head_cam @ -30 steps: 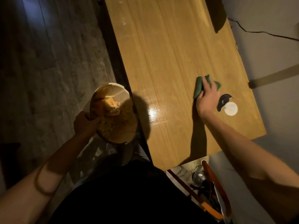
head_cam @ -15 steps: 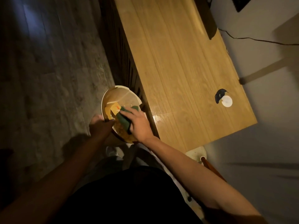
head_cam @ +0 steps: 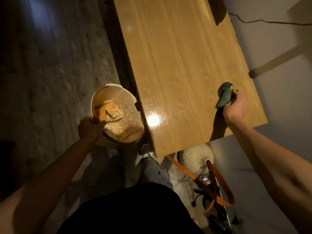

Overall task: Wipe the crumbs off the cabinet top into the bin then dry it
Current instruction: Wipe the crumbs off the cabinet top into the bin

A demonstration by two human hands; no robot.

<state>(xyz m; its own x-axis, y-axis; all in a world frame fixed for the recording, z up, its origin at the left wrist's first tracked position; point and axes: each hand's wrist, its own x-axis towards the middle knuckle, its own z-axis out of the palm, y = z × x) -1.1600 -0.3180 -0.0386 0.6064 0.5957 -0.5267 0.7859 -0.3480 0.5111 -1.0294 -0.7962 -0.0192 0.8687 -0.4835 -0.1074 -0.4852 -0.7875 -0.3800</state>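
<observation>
1. Beside the front edge of the surface [head_cam: 177, 73], at the left, the left hand [head_cam: 90, 130] holds the bin [head_cam: 108, 89] by its near rim, grip closed on that rim, much as it was a second ago. The bin hangs just off the edge, its mouth tilted up, with scraps and pale crumbs [head_cam: 116, 127] lying inside.
2. Half a second ago the right hand and cloth were over the bin mouth; now nothing is above the bin, so I judge one load of crumbs has been dropped in.
3. Across the middle, the wood shows a bright glare spot near the bin side; any crumbs left there are too small to tell.
4. At the right, the right hand [head_cam: 234, 107] is back at the far corner, its grip pinching the green cloth [head_cam: 223, 100], which touches the wood.
5. A dark curved object [head_cam: 224, 86] sits just beyond the cloth, touching it; the white disc seen next to it earlier is hidden now.
6. My reading: another sweep toward the bin is starting, and drying is not yet begun.
</observation>
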